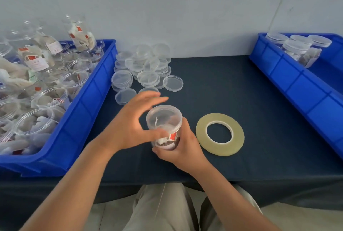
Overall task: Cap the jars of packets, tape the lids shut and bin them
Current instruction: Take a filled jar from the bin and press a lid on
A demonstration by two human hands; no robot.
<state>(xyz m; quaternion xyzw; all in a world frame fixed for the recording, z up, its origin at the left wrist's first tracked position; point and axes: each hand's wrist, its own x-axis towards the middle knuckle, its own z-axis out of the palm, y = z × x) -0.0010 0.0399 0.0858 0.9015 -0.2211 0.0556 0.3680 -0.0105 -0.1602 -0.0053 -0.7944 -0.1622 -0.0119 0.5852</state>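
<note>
A clear plastic jar (167, 128) of tea-bag packets stands upright at the front middle of the dark worktop (232, 85); its base is hidden, so I cannot tell whether it rests on the cloth. The right hand (182, 150) is clamped round the jar's lower half, fingers curled under and behind it. A clear lid (164, 112) sits on the jar's mouth. The left hand (126, 124) arches over that lid with fingers spread apart and the thumb lying across the jar's front wall (the fingers are blurred, so whether they grip the lid I cannot tell). Just right of the jar, apart from it, a roll of clear tape (239, 136) lies flat. Behind the hands is a heap of loose lids (146, 67). A blue bin on the left (89, 100) holds open jars (44, 98) stuffed with packets; a blue bin on the right (297, 85) holds capped jars (297, 45) at its far end
</note>
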